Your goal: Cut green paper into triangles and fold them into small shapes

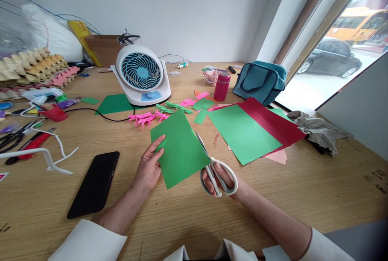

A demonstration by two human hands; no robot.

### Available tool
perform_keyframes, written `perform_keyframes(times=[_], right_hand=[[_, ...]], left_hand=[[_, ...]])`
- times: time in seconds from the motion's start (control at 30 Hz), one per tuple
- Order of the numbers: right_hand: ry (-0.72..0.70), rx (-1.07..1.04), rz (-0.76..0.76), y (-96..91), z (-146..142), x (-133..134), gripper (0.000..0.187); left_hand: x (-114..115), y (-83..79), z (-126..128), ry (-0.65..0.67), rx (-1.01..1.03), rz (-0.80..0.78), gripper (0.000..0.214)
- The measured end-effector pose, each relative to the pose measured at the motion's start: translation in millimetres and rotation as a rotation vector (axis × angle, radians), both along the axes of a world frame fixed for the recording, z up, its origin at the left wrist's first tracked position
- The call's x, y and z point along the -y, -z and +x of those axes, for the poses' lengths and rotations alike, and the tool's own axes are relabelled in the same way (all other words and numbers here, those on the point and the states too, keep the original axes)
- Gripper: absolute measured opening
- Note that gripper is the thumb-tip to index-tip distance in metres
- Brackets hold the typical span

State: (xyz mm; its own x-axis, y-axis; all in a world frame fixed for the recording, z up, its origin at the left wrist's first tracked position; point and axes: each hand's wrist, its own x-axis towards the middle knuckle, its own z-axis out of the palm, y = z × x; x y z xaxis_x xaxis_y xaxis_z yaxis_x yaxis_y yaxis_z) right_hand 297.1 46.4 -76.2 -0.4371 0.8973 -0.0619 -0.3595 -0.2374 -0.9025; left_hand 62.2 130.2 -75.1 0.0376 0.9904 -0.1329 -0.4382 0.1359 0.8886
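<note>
My left hand (150,162) pinches the left edge of a green paper sheet (181,150), holding it tilted above the table. In my right hand (218,177) is a pair of scissors (228,189) with white handles, my fingers through the loops. The blades point up and away, parted around the sheet's right edge near its lower right corner. Part of the lower blade is hidden by the paper. Beyond the sheet lie pink paper cuttings (145,118) and green paper cuttings (172,107). Several small green paper pieces (200,116) are scattered beside them.
Light green paper (244,131) and red paper (266,125) are stacked at right, near a blue bag (257,81) and a red flask (222,87). A white fan (142,75) stands behind. A black phone (94,184) lies left, near a red cup (54,113) and red-handled tool (34,144).
</note>
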Motion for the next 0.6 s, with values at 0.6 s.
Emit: perform_keyframes(times=[0.6], right_hand=[[-0.039,0.010,0.091,-1.0,2,0,0.055]], left_hand=[[-2,-9.5,-7,-0.156,-0.112,0.121,0.038]])
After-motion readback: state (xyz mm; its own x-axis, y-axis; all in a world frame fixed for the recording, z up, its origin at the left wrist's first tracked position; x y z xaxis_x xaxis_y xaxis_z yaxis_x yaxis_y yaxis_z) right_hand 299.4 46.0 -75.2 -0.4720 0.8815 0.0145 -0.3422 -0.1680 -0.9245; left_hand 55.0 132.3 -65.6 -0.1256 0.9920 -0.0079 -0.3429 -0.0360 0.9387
